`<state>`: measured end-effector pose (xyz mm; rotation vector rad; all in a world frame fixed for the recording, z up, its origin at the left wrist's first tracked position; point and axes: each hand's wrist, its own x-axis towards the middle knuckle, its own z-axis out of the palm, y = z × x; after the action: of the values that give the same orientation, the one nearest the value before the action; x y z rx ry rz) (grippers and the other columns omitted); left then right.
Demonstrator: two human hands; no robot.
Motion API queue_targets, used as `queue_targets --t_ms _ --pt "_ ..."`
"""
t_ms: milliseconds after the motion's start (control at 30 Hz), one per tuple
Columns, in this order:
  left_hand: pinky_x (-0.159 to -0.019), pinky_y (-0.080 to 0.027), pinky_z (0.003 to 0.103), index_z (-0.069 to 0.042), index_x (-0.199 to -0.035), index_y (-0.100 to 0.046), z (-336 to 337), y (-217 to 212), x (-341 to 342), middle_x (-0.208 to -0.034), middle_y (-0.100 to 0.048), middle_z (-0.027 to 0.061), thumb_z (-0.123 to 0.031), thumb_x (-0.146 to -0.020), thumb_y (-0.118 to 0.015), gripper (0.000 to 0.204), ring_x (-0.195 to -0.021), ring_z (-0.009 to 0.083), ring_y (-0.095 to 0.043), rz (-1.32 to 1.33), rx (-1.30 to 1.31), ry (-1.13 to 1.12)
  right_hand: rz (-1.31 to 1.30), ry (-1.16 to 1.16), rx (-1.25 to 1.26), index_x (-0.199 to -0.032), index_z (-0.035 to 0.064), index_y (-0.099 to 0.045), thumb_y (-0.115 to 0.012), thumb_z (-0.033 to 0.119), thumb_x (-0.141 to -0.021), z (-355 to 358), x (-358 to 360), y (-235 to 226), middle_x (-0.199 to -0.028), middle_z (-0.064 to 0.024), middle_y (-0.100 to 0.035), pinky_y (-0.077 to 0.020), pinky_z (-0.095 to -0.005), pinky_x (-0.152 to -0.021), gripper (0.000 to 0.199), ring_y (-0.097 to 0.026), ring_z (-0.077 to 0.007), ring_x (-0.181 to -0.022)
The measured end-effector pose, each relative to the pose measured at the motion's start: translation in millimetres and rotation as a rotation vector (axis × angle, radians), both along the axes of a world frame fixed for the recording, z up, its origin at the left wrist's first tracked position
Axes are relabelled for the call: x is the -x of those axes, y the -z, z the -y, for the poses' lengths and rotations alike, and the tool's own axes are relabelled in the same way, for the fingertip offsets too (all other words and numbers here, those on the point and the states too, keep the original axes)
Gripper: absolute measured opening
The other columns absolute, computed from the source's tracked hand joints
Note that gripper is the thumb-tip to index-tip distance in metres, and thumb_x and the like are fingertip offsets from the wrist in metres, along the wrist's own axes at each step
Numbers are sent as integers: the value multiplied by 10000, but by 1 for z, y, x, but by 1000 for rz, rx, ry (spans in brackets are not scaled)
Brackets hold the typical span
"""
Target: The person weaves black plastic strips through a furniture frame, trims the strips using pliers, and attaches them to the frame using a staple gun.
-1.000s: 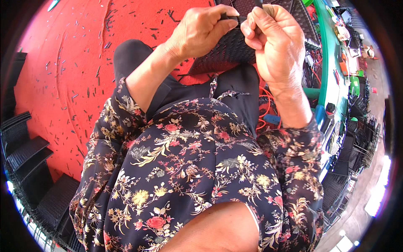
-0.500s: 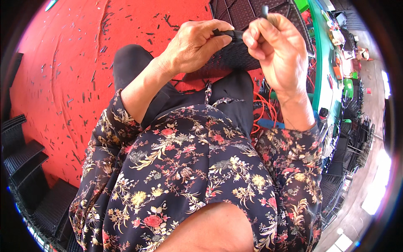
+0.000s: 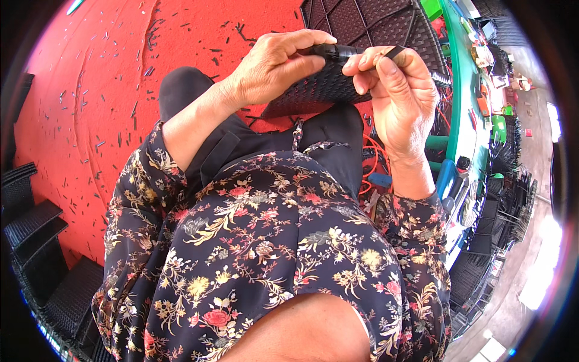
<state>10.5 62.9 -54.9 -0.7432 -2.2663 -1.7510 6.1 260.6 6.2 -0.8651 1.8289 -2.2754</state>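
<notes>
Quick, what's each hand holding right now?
Left hand: closed on a black piece, exact kind unclear.
Right hand: closed, pinching a dark strip between thumb and fingers.

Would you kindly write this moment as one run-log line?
left hand: holding black piece | right hand: pinching black strip | behind hands: dark woven panel | red floor: scattered black scraps

room left above red floor [image 3: 120, 66], woven panel [image 3: 392, 27] blocking beyond right hand [image 3: 400, 102]

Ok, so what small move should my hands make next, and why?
Perhaps steady the dark elongated object in your left hand: its far end points toward your right hand, which pinches a flat black strip.
</notes>
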Motion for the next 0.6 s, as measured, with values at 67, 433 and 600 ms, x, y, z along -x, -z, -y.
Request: queue_targets --t_ms 67,433,600 --pt "-806 -494 275 -23 -1289 -524 0 2 1 -998 -659 57 -36 -856 -634 448 -940 127 -617 -73 48 0 -21 2 7 -916 -10 -598 -581 100 -947 0 1 1 -856 -129 -690 -472 -209 -656 115 -566 -89 -675" --pt "-815 -526 343 -32 -1174 -544 -10 15 4 -1085 -643 128 4 -768 -673 428 -968 301 -660 -273 188 -219 -428 83 -205 -874 -33 -589 -641 32 -887 5 -13 4 -861 -102 -659 -514 -271 -749 84 -633 -157 -804" --pt "-784 -537 358 -35 -1168 -556 -9 17 4 -1065 -646 130 -21 -768 -691 422 -937 326 -658 -314 173 -238 -660 109 -325 -836 -45 -591 -688 -34 -807 -2 -29 22 -878 -152 -638 -539 -315 -727 101 -668 -266 -847"
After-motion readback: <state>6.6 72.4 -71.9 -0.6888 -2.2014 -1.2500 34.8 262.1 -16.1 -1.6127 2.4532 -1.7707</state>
